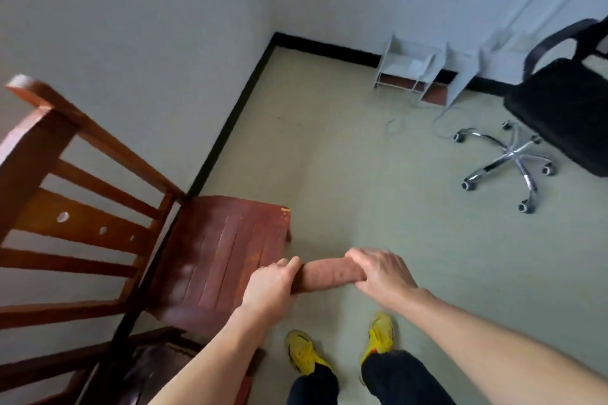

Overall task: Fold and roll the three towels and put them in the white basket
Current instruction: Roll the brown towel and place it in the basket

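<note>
Two bare forearms reached up from the bottom edge of the frame, and between them, lower still, were a pair of bright yellow shoes (304,352) below dark trouser legs on the pale floor. The left hand (274,286) was curled round one end of a reddish-brown towel rolled into a tight cylinder (325,274), and the right hand (383,273) was wrapped over the other end, so both hands were grasping it. The roll lay level in the lower middle of the frame, held up off the floor just beside the near corner of a worn red-brown slatted wooden chair seat (223,256), whose backrest filled the left side.

Judging by the finished roll, the folding and rolling of this towel looked done, and the step in hand was carrying it to the basket. No other towel showed in view, so how many remained could not be told. A white wire-framed unit (408,69) stood against the far wall at the upper right, beside a black office chair on a chrome wheeled base (566,115); whether it was the white basket was not clear. The next move probably called for keeping both ends pinched so the roll would not loosen, finding the basket, and lowering the towel in before letting go.
</note>
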`<state>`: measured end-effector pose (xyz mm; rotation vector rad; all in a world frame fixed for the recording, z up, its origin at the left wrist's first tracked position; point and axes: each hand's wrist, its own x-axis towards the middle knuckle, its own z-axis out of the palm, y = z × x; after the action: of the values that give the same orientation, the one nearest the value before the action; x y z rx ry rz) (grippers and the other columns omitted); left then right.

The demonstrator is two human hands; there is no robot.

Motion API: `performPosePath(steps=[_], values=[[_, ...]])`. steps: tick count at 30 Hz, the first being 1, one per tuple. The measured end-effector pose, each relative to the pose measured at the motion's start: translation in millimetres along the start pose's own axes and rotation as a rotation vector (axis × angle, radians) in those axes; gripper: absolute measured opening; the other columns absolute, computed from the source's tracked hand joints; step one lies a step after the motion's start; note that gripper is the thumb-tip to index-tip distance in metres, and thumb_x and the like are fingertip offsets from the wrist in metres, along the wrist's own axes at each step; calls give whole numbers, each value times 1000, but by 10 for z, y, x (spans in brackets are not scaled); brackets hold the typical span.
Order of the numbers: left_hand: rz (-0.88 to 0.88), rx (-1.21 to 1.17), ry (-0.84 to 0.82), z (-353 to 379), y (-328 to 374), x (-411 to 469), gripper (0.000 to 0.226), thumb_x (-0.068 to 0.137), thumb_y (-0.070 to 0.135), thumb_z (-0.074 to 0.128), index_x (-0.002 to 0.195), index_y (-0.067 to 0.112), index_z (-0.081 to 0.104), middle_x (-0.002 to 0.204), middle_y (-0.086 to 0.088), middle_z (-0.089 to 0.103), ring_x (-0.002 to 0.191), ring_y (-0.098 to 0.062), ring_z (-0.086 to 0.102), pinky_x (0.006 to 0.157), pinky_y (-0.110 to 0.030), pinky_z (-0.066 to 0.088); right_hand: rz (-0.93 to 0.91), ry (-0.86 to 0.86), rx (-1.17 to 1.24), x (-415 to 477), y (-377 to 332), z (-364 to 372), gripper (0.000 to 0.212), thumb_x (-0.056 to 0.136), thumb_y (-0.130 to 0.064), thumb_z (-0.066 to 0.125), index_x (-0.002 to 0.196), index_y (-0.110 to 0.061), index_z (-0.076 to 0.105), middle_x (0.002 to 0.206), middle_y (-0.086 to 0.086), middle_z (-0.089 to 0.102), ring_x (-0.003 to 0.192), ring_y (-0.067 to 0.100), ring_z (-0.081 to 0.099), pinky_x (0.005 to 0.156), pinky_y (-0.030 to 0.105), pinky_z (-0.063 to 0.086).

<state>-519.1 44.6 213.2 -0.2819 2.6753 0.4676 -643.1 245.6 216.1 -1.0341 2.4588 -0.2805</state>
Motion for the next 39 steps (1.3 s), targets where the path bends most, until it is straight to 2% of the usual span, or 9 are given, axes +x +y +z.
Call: performPosePath(steps=[4, 10, 17, 22, 25, 31, 39], values=[[183, 117, 66, -420, 820, 130, 35, 82, 17, 50, 116, 17, 47, 113, -3, 56, 108, -28, 55, 84, -36, 42, 137, 152, 29, -629, 518, -492, 34, 68, -27, 65, 100, -27, 58, 95, -6, 67, 92, 23, 63, 74, 31, 44], [419, 298, 123, -710, 2235, 324, 40, 84, 19, 51, 124, 19, 44, 117, -2, 53, 110, -26, 55, 87, -37, 43, 298, 327, -17, -1755, 1357, -977, 34, 72, -32, 62, 104, -22, 55, 103, -3, 65, 101, 22, 59, 79, 32, 41], [685, 420, 159, -316, 4450, 223, 39, 86, 22, 53, 123, 19, 43, 116, -1, 53, 108, -24, 54, 91, -33, 40, 534, 446, -36, -3684, 2493, -1188, 34, 78, -30, 58, 110, -18, 52, 105, 0, 62, 104, 24, 55, 83, 35, 42], [896, 434, 162, 14, 6159, -61, 38, 85, 24, 54, 122, 20, 44, 114, 1, 54, 108, -22, 55, 89, -33, 41, 717, 533, -57, -5219, 3257, -1349, 34, 79, -27, 58, 110, -17, 53, 105, 0, 62, 103, 24, 55, 84, 37, 43], [1039, 460, 163, 174, 7246, -216, 36, 86, 24, 54, 121, 20, 45, 113, 1, 55, 107, -23, 55, 88, -34, 42, 864, 625, -60, -6064, 3744, -1420, 33, 77, -26, 60, 108, -17, 55, 101, 0, 63, 99, 25, 58, 79, 35, 44], [1217, 518, 145, 353, 8641, -154, 35, 85, 24, 55, 117, 18, 45, 111, -1, 55, 104, -23, 55, 87, -34, 42, 1038, 676, -106, -6920, 4491, -1541, 33, 71, -26, 66, 101, -16, 59, 90, 1, 66, 85, 26, 62, 68, 36, 49], [1462, 515, 93, 666, 10818, 271, 32, 83, 20, 52, 114, 19, 46, 108, 1, 57, 97, -22, 57, 80, -31, 42, 1291, 760, -107, -7950, 5858, -1905, 30, 69, -33, 65, 96, -20, 59, 83, -2, 64, 77, 22, 61, 66, 32, 45]])
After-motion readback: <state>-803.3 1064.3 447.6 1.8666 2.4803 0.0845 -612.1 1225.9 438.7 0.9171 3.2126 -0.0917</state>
